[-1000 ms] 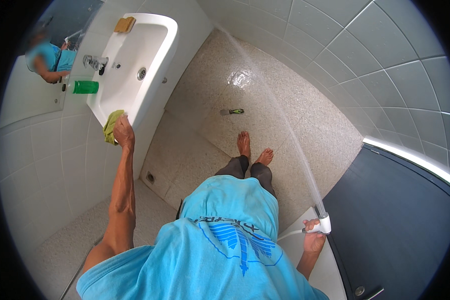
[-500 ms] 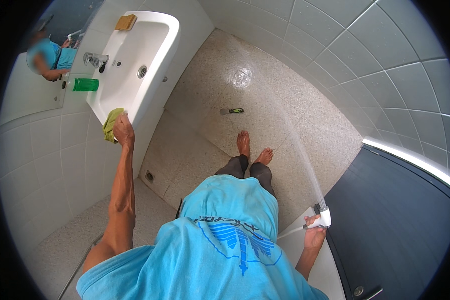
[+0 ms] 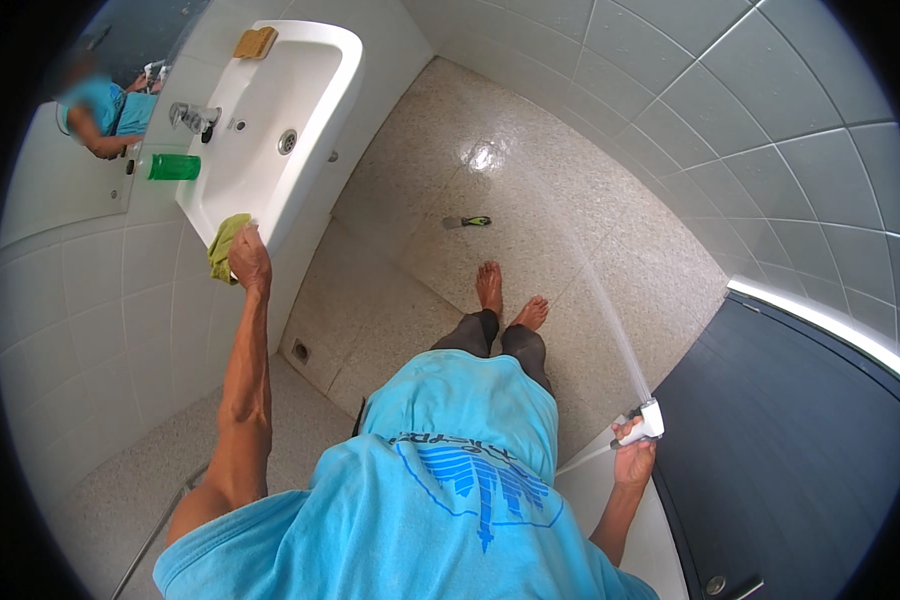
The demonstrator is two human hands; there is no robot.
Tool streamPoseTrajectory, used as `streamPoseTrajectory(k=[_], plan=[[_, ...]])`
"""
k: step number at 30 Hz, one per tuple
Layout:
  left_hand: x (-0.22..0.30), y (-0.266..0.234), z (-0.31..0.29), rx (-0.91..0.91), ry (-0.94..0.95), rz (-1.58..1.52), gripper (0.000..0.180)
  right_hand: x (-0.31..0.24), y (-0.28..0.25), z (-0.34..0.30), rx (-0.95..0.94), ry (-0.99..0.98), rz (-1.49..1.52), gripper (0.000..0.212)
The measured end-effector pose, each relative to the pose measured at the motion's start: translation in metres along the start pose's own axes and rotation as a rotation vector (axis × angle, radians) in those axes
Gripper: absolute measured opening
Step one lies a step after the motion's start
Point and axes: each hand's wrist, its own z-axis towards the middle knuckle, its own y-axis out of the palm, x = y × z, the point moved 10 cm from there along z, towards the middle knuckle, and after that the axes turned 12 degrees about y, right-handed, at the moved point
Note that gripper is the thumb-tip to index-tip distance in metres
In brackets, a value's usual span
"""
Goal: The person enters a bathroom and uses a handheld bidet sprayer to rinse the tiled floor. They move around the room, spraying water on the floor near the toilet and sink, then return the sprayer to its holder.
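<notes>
My left hand [image 3: 251,260] is closed at the near corner of the white washbasin [image 3: 330,110]. A yellow-green cloth [image 3: 224,250] hangs beside its fingers over that corner; the fist hides part of the grip, and the hand seems to pin or hold the cloth. Low on the right, my right hand [image 3: 632,456] is wrapped round a white handheld sprayer [image 3: 648,422]. Out of the sprayer a jet of water [image 3: 602,300] shoots forward over the floor. A thin white hose runs from its handle toward my body.
On the basin stand a green bottle [image 3: 174,167], a chrome tap [image 3: 192,118] and a brown sponge [image 3: 255,43]. A scraper with a green-black handle [image 3: 478,221] lies on the wet speckled floor [image 3: 400,230] ahead of my bare feet. At right is a dark door [image 3: 790,430]; a mirror [image 3: 90,180] hangs left.
The right hand and sprayer have tilted and risen slightly, and the water jet has shifted a little. The left hand stays at the basin corner with the cloth.
</notes>
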Motion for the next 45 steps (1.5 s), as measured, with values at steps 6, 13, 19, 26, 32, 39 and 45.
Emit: streamPoseTrajectory(k=[6, 13, 19, 26, 32, 39, 45], plan=[[0.002, 0.000, -0.001, 0.007, 0.000, -0.007, 0.040, 0.004, -0.007, 0.011, -0.026, 0.023, -0.002, 0.064], [-0.003, 0.002, -0.001, -0.021, -0.011, 0.019, 0.041, 0.002, -0.004, 0.017, -0.048, 0.011, 0.007, 0.063], [-0.001, 0.001, -0.001, 0.021, 0.020, 0.006, 0.045, 0.003, -0.011, 0.020, -0.026, 0.021, 0.011, 0.064], [0.000, 0.001, -0.001, 0.013, 0.014, -0.003, 0.045, 0.004, -0.017, 0.023, -0.013, 0.037, -0.009, 0.066], [-0.005, 0.003, -0.002, 0.020, 0.012, -0.008, 0.044, 0.004, -0.020, 0.024, -0.022, 0.073, -0.041, 0.066], [-0.002, 0.001, -0.002, 0.004, 0.001, -0.014, 0.043, 0.004, -0.038, 0.031, 0.001, 0.093, -0.033, 0.064], [0.001, 0.001, -0.001, -0.024, -0.033, 0.021, 0.041, 0.013, -0.046, 0.046, -0.003, 0.152, -0.038, 0.065]])
